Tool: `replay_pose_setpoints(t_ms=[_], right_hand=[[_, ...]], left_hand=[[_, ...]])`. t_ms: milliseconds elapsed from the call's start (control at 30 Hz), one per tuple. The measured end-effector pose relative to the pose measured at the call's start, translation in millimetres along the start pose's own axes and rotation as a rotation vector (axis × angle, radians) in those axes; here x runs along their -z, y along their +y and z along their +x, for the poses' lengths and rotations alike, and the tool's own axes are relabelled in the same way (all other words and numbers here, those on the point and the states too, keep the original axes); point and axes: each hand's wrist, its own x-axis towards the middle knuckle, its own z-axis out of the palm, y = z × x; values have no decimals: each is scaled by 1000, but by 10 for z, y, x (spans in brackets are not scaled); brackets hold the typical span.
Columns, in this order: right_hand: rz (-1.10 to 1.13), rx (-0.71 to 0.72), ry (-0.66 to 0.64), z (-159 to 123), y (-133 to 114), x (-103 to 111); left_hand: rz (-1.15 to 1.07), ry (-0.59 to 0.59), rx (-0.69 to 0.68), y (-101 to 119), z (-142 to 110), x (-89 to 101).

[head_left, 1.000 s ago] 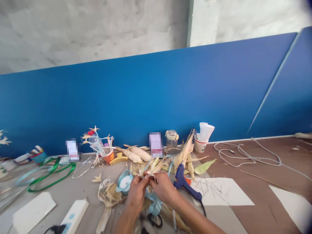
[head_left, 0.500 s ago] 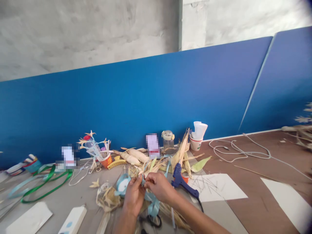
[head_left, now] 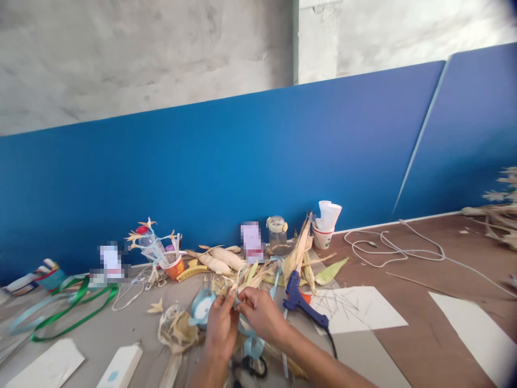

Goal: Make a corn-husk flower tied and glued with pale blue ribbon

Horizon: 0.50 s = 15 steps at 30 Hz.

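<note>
My left hand (head_left: 221, 323) and my right hand (head_left: 260, 313) meet at the middle of the table, fingers pinched close together. Between their fingertips is a bit of light blue ribbon (head_left: 236, 303); whatever it lies around is hidden. A loose loop of ribbon (head_left: 254, 346) hangs below my right hand. Just left of my left hand sits a roll of light blue ribbon (head_left: 202, 307). Dried corn husks (head_left: 252, 274) lie beyond the fingertips. Black-handled scissors (head_left: 256, 367) rest under my right wrist, partly covered. A blue glue gun (head_left: 301, 302) is to the right of my right hand.
White paper (head_left: 359, 310) with thin wires lies at right, near a tangled white cable (head_left: 388, 245). Along the blue partition (head_left: 226, 161) stand a jar (head_left: 277, 237), a cup with white paper (head_left: 323, 237) and a red cup (head_left: 174, 267). Green ribbon (head_left: 72, 318) lies left.
The hands keep their pinch at nearly the same spot, with my right fingers shifted slightly. The whole view has moved a little.
</note>
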Motion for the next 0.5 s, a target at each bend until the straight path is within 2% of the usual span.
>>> replay_pose_setpoints(t_ms=[200,333,500], right_hand=[[422,-80,13,45,8,-59],[604,-126,35,67,-38,-20],[795,-251,140,80,-59,73]], left_hand=[[-36,-31,-23,-15,-29,-27],[-46,-193,-13,12,-83,-82],[-20,-348,-21,15,-140,-101]])
